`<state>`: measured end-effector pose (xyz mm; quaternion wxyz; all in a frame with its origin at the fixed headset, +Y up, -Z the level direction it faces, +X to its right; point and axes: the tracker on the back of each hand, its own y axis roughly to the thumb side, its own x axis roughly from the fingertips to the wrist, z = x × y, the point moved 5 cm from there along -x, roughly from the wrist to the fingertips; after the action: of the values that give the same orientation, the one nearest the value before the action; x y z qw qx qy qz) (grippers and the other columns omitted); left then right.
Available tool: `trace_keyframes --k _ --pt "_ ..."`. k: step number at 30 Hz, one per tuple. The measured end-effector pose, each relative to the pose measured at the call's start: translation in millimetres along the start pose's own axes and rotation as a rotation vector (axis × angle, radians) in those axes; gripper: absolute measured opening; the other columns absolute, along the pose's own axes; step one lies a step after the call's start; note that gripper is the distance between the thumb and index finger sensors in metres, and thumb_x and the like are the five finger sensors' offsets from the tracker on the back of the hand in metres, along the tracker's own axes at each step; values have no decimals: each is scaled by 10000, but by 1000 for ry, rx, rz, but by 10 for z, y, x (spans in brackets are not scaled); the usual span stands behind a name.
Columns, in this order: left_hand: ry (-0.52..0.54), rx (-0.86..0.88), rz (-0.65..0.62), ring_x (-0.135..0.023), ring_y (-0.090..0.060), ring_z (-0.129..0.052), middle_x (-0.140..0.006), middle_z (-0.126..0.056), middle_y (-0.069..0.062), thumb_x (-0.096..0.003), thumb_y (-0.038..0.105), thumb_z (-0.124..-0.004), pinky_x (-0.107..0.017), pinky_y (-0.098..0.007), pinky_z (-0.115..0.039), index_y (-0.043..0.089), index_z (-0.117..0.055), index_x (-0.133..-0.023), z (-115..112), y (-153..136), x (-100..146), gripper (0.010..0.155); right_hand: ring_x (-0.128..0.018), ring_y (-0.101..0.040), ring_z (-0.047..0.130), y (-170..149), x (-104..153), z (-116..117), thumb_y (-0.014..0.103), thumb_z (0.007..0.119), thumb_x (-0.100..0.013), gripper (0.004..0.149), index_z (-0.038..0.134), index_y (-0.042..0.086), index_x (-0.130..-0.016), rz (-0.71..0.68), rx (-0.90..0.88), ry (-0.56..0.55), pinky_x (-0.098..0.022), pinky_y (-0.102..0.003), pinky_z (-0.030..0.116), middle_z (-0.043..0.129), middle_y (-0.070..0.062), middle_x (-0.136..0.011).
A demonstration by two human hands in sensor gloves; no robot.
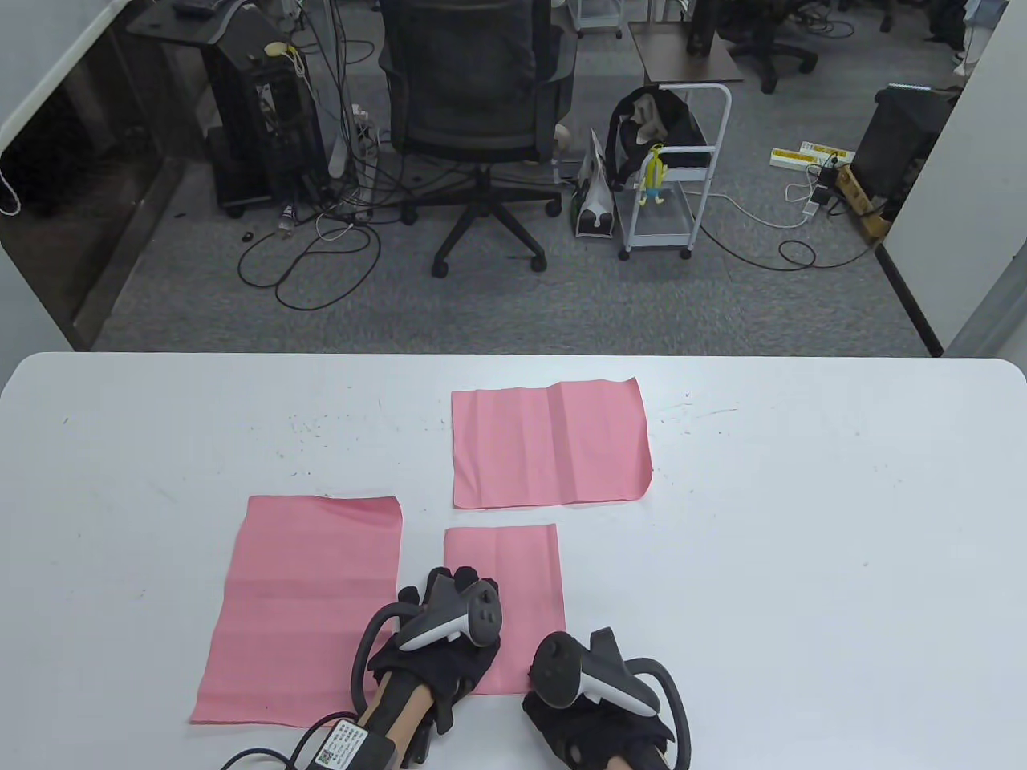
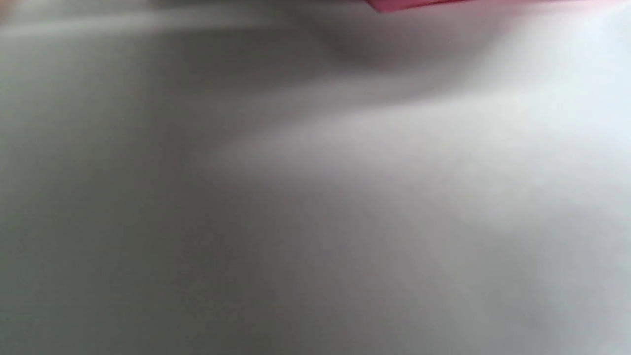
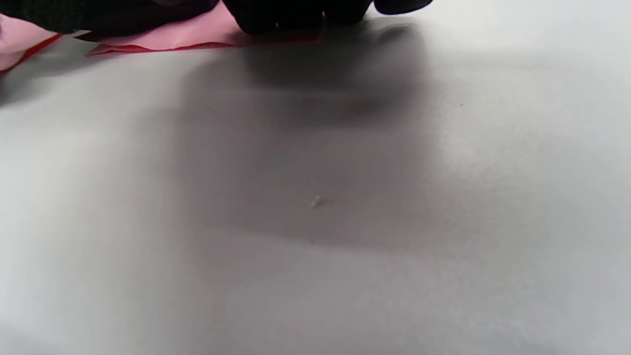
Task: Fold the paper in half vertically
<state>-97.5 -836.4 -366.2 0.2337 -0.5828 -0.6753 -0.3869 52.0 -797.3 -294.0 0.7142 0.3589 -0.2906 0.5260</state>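
Three pink sheets are lying on the white desk (image 1: 802,521): folded paper (image 1: 513,577) near front centre, a larger sheet (image 1: 305,601) just left of it, another sheet (image 1: 550,445) just behind. Left hand (image 1: 437,642) is resting flat on the folded paper's left half, fingers (image 1: 449,579) spread forward. Right hand (image 1: 594,706) is sitting at the paper's near right corner; right wrist view has its fingertips (image 3: 296,15) touching down at the paper's edge, grip unclear. Left wrist view is showing mostly blurred desk
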Motion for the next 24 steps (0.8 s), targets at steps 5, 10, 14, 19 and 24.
trace_keyframes --k 5,10,14,19,24 --pt "0 1 0 -1109 -370 30 -1191 89 -7 -547 592 -344 -800 -671 -151 319 29 -1116 0 0 0 733 -959 -317 589 -9 -6 -8 498 623 -502 562 641 229 -995 -1 -14 -8 -721 -531 559 609 -59 -1032" --pt "-2 3 -2 -1107 -371 31 -1191 89 -7 -548 592 -345 -799 -671 -151 320 30 -1115 1 -2 3 733 -948 -313 604 -17 -9 -21 500 624 -502 555 662 229 -984 3 -28 -28 -711 -525 578 629 -58 -1020" --pt "-3 6 -3 -1106 -369 33 -1190 90 -5 -548 592 -346 -798 -671 -148 323 30 -1115 2 -3 5 732 -934 -311 621 -27 -25 -46 501 625 -502 545 683 230 -971 9 -45 -30 -698 -523 597 650 -56 -1006" --pt "-1 6 -4 -1107 -369 33 -1191 91 -6 -548 592 -345 -797 -672 -147 320 31 -1116 2 -2 5 734 -910 -336 723 -192 -117 -328 509 640 -491 558 722 223 -963 -1 -220 7 -668 -522 656 735 -72 -993" --pt "-1 8 -5 -1106 -370 34 -1190 91 -8 -549 592 -346 -796 -671 -146 319 29 -1117 2 -2 4 734 -1029 -383 496 -504 -335 -728 531 604 -508 641 474 252 -1070 130 -365 -114 -746 -568 501 479 -73 -1130"
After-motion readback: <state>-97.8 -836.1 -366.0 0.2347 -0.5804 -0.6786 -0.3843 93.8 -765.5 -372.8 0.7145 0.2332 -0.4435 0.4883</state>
